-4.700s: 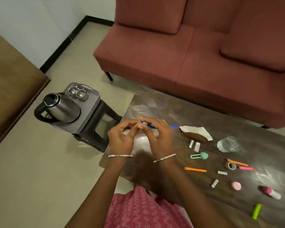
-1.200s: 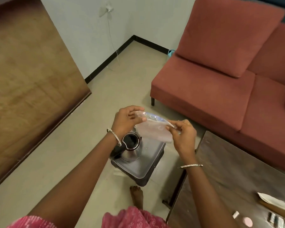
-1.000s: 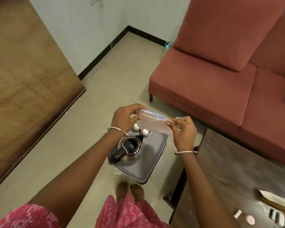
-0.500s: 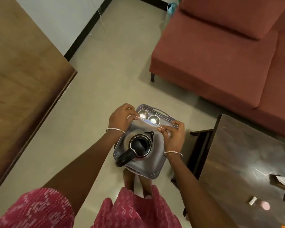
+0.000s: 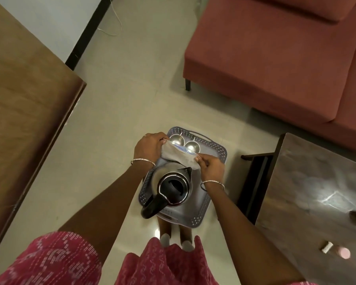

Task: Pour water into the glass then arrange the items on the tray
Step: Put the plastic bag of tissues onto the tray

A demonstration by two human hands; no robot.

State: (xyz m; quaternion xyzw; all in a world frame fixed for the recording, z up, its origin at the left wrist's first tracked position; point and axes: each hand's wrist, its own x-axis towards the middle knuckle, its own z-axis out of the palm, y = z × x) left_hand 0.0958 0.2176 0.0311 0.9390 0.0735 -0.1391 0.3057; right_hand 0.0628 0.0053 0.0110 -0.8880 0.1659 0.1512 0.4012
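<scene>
Head view: left hand (image 5: 150, 146) and right hand (image 5: 211, 166) are each pinching an end of a limp clear pouch (image 5: 178, 156), hovering over the tray (image 5: 220, 150) beyond the kettle (image 5: 171, 183); it's likely light and slippery, best gripped at the corners.

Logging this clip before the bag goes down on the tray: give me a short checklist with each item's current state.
1. Both hands grip the bag: ok, left hand and right hand pinch its ends.
2. Bag is over the tray: ok.
3. Kettle upright on tray: ok.
4. Two cups upright: ok, at the far end.
5. Bare tray space for the bag: ok, beside the kettle.
6. Bag sealed: cannot tell.
7. Water in cups: cannot tell.
</scene>
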